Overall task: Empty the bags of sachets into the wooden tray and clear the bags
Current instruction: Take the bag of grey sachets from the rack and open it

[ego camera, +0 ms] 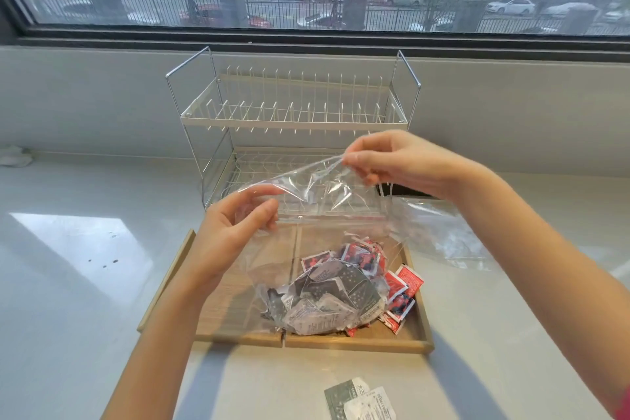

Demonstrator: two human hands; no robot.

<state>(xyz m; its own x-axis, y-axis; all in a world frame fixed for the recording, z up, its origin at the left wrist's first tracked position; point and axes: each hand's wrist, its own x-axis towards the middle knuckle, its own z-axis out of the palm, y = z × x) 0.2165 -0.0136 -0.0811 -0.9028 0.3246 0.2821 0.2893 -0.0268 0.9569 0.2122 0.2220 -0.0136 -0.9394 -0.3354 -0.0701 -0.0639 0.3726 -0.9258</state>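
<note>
Up high, two hands hold a clear bag open over the wooden tray.

Left hand pinches the near edge of the bag's mouth, and right hand pinches the far edge, a bit higher. Grey sachets sit in the bag's bottom, below both hands. Red sachets lie in the tray under the right hand. An empty bag lies beside the right arm.

Sachets in tray — rack behind
</note>
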